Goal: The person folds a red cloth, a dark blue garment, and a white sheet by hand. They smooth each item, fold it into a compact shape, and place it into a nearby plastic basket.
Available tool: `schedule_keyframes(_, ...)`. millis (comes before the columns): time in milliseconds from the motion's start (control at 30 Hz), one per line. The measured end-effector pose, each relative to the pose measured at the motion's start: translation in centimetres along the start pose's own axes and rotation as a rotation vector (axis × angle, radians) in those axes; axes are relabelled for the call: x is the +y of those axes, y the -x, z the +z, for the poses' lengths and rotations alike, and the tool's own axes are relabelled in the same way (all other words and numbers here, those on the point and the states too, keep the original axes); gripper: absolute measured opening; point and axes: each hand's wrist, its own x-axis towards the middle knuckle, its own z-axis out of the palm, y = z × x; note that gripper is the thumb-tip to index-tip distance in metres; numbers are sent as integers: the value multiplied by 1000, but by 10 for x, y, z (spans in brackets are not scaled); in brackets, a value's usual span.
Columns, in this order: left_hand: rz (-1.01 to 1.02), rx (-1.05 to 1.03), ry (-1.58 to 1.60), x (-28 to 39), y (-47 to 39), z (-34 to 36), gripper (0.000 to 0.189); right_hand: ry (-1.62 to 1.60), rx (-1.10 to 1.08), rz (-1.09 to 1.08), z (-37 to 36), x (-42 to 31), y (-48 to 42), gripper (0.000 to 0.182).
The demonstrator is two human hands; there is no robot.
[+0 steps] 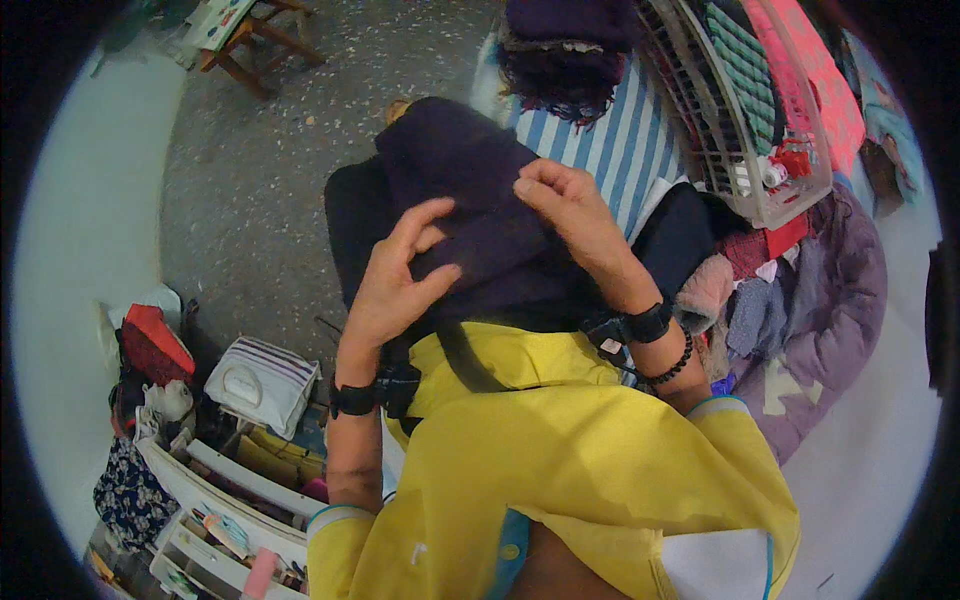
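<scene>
A dark purple folded cloth (469, 161) lies across my lap, over black fabric (352, 217). My left hand (405, 270) is at its left side, thumb and fingers apart with nothing between them. At the cloth's right edge is my right hand (570, 210), its fingers curled and the thumb close to the index finger. Whether those fingertips pinch the cloth cannot be made out. Both wrists wear black straps.
A dark purple fringed textile (562, 67) lies on a blue-and-white striped sheet (645, 135). A plastic basket (795, 214) of textiles stands at right, beside piled clothes (757, 307) and a mauve padded garment (832, 330). Left are a wooden stool (259, 41), white bag (259, 386) and drawers (225, 487).
</scene>
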Motion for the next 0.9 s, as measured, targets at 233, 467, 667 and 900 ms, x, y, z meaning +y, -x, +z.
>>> schedule_keyframes(233,8,-1,-193,-8,8,-11,38,-158,126,5,-47,-2,17,10)
schedule_keyframes(467,-109,8,-144,-17,16,-21,33,-206,243,-22,-70,1,26,15)
schedule_keyframes(667,-124,-22,-133,-18,14,-26,35,-218,253,-8,-73,7,28,14)
schedule_keyframes(900,-87,10,-141,-22,14,-25,34,-217,258,26,-73,9,28,15)
